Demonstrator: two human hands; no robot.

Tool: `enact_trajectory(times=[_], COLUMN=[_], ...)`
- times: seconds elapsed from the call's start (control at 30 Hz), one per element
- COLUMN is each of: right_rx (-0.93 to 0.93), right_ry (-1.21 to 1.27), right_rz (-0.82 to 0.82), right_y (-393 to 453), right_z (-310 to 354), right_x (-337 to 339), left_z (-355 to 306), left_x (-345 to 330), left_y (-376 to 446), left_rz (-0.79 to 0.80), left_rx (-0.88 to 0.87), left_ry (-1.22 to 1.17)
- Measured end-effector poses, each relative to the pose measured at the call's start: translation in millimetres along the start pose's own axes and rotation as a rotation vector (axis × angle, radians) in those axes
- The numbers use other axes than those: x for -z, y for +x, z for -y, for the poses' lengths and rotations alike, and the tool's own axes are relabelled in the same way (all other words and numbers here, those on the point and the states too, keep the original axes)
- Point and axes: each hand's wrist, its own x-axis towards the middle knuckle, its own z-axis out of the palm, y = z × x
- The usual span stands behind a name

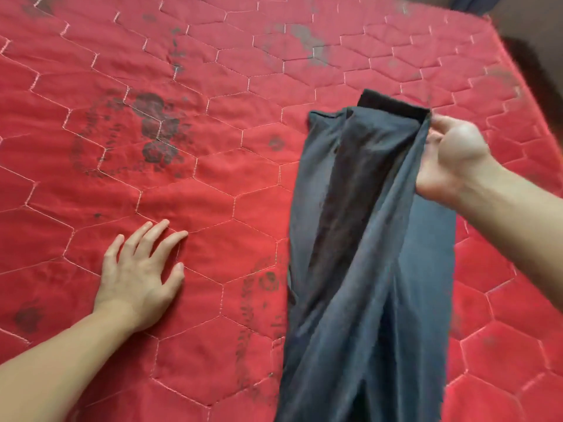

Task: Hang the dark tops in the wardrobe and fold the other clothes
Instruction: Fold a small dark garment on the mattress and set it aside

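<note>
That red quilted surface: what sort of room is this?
Probably a bedroom: the red quilted mattress fills the view, and the right hand holds a dark garment over it.

Even, bright light; soft shadows under the garment (365,223). Slight motion blur throughout. Wide-angle bending at edges; upper right corner fell dim.

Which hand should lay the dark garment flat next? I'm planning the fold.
Right hand: it already pinches the garment at its top edge. The left hand lies open on the red mattress, apart from the cloth.
</note>
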Motion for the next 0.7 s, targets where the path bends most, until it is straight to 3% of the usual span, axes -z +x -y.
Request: enact_trajectory(times=[0.07,0.13,0.2,0.27,0.33,0.43,0.5,0.6,0.7], right_rx=[-0.121,-0.29,-0.286,-0.202,-0.194,-0.25,-0.249,-0.226,-0.242], right_ry=[-0.185,-0.376,-0.398,-0.358,-0.32,-0.306,-0.354,-0.419,-0.404], right_rz=[-0.215,-0.323,-0.361,-0.397,-0.385,-0.267,-0.229,-0.264,-0.259], right_y=[0,-7,-9,-5,0,9,20,34,46], right_z=[-15,-48,-78,-92,-91,-78,-69,-62,-57], right_x=[46,81,101,106,103,95,89,80,74], left_z=[-6,-21,-48,-87,-133,-188,-203,-199,-176], left_x=[4,10,16,14,10,1,-3,-5,-5], left_y=[0,0,-4,-11,-16,-8,2,8,10], left_rz=[0.024,0.006,-0.051,-0.089,0.015,0.138,0.184,0.232,0.445], left_rx=[0.021,0.064,-0.013,-0.205,-0.315,-0.194,-0.06,-0.085,-0.077], left_ry=[0.002,-0.015,-0.047,-0.172,-0.437,-0.703,-0.691,-0.554,-0.756])
